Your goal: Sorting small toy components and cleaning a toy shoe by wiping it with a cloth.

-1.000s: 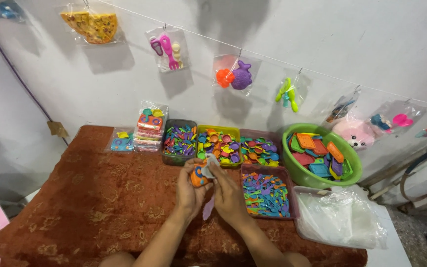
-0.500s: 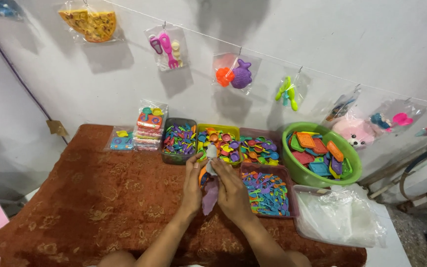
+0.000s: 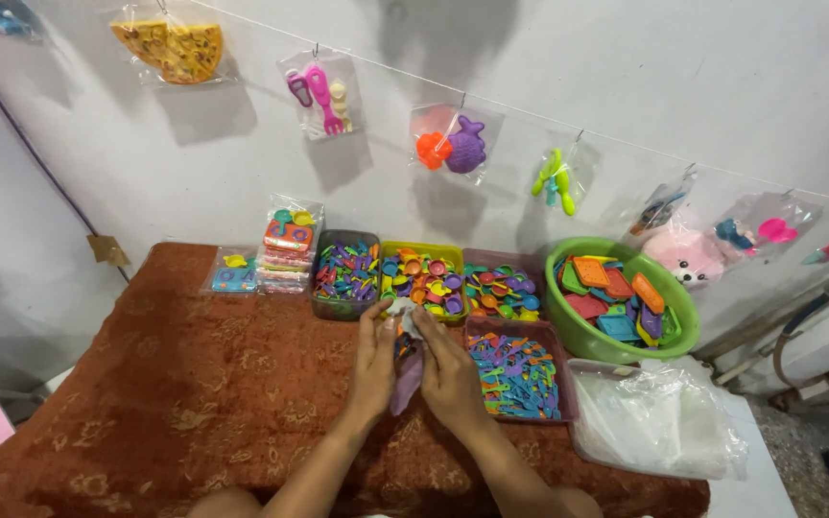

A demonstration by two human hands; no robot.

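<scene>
— Across the rust-brown patterned surface (image 3: 194,384), what stands there?
— Biggest is the green basin (image 3: 616,341) of flat toy trays at the right, with a heap of clear plastic bags (image 3: 659,422) just in front of it. Along the wall sit three bins of small coloured toy pieces: a dark bin (image 3: 345,278), a yellow bin (image 3: 426,280) and a pink bin (image 3: 503,288). A fourth pink bin (image 3: 520,374) of toy cutlery lies nearer, beside the hands.
— And the hands?
— Both meet at the middle. The left hand (image 3: 374,363) and the right hand (image 3: 451,376) each pinch the mouth of a small clear bag (image 3: 405,369) held between them, just above the cloth; orange and purple toy pieces show inside.
— Which step is this?
— I judge it as packing one set: the bag is being held open or settled around its pieces. Next would call for a steady grip on the mouth while another piece goes in, or folding it shut.
</scene>
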